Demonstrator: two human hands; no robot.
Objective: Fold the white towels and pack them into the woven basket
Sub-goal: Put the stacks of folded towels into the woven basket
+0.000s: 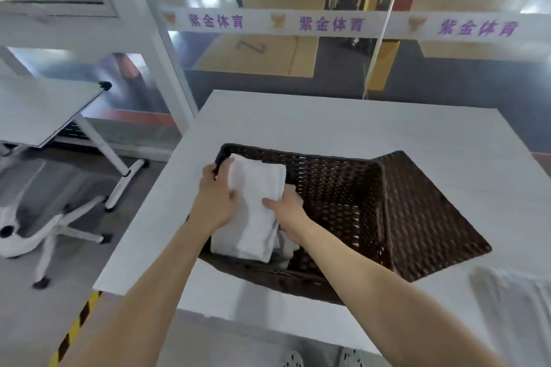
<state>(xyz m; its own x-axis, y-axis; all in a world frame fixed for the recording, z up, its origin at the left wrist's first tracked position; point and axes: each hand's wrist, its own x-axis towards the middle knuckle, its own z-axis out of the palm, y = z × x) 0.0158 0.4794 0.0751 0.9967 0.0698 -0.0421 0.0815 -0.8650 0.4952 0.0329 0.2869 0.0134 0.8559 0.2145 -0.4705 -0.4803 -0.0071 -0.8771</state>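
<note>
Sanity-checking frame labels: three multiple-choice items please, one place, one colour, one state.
1. Where is the folded towel? A on the floor; B left end of the basket; C on the chair.
2. Basket colour? A white; B yellow; C dark brown.
3. Basket lid? A shut; B open; C missing.
Answers: 1 B, left hand and right hand grip it inside the left wall; 2 C, the weave is dark brown; 3 B, it lies flipped out to the right.
</note>
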